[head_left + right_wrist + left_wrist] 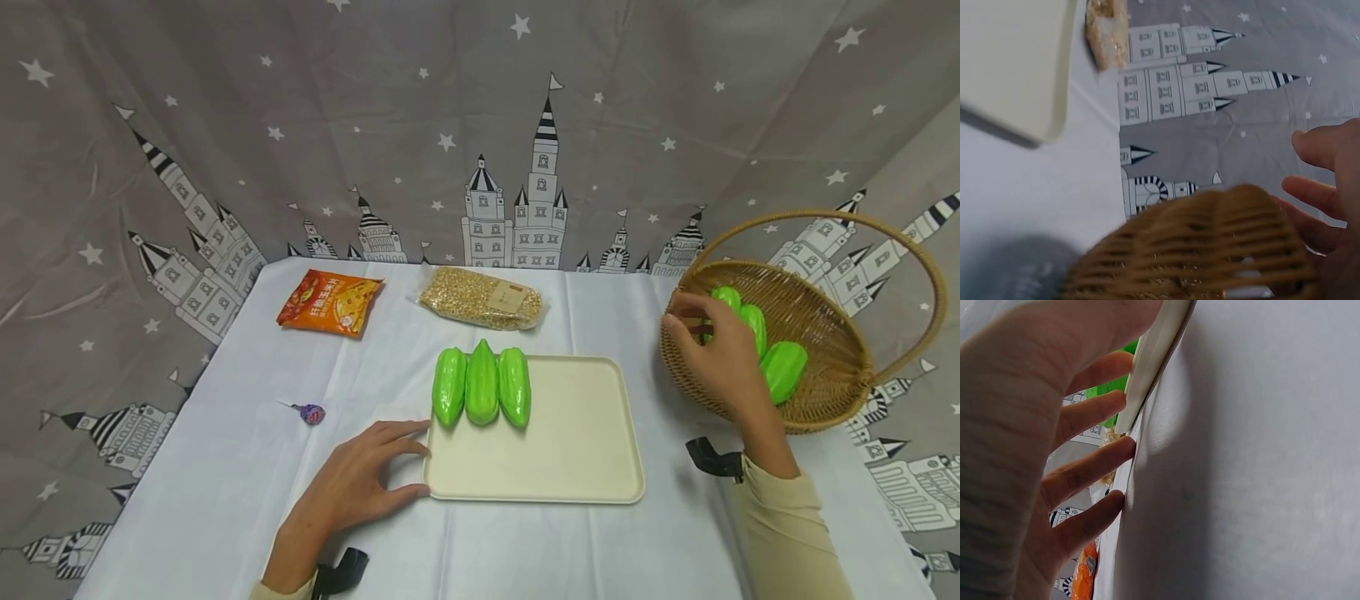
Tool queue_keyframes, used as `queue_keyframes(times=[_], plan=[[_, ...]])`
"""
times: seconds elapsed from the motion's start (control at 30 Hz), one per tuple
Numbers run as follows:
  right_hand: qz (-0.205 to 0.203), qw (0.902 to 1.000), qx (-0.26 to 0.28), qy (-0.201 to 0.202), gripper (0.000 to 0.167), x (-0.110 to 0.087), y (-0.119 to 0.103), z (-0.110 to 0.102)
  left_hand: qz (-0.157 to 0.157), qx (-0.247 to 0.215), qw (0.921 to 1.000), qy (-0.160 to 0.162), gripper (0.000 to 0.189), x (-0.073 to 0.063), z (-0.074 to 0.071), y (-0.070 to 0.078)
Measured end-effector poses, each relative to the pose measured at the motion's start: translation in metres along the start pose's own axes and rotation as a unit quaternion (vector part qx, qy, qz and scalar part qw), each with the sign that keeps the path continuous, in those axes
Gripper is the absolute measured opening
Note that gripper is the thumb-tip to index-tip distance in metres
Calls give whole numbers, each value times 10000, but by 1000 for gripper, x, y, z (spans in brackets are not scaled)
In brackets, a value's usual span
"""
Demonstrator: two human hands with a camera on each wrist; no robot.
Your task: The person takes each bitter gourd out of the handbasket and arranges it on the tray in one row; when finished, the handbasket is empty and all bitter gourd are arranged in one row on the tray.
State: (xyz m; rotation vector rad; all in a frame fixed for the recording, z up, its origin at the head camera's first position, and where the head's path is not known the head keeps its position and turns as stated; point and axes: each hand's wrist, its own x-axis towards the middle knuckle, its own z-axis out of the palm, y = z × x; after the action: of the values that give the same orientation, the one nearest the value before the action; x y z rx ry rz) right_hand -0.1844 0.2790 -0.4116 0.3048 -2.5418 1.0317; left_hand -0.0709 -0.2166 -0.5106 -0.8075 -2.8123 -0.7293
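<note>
My left hand (367, 471) rests at the left edge of a cream tray (577, 433), thumb and fingertips right at its rim, fingers spread in the left wrist view. Three glossy, bright green, gourd-like vegetables (482, 387) stand side by side along the tray's upper left. At the right, my right hand (716, 354) reaches over the near left rim of a wicker basket (832, 333). Several more green vegetables (784, 371) lie in the basket, partly hidden by this hand. In the right wrist view, the fingers (1313, 194) are apart with nothing between them.
An orange snack bag (330, 302) lies at the back left of the white-covered table. A clear bag of yellow kernels (480, 298) is behind the tray. Left of the tray is a small purple-wrapped lollipop (311, 413). The basket's tall handle (930, 275) arches over it.
</note>
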Motion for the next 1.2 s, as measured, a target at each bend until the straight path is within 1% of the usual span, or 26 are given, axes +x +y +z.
queue_keyframes(times=[0.13,0.27,0.47,0.63,0.77,0.9,0.97,1.1,1.2], plan=[[89,9999,-76,-100,42,3,5,-12,-13,52,10000,-7,43,0,0,-1],[159,9992,-239,-286,45,11,5,-29,-49,75,9999,-46,44,1,0,-1],[305,9940,-737,-746,48,35,12,-55,-18,96,9999,-27,44,0,-1,-1],[270,9875,-977,-1205,51,55,32,-66,49,118,9999,44,45,0,-1,-2],[409,9792,-1151,-1619,54,67,51,-68,61,108,9999,67,45,0,-1,-2],[472,9684,-1401,-2008,57,73,67,-70,51,86,9999,45,45,0,0,-2],[501,9619,-1542,-2200,60,75,74,-71,41,62,10000,21,45,1,1,-1],[709,9483,-1782,-2528,69,75,83,-70,17,52,10000,-15,43,0,1,-1],[717,9443,-1876,-2606,73,74,87,-66,22,55,10000,-17,42,1,0,-1]])
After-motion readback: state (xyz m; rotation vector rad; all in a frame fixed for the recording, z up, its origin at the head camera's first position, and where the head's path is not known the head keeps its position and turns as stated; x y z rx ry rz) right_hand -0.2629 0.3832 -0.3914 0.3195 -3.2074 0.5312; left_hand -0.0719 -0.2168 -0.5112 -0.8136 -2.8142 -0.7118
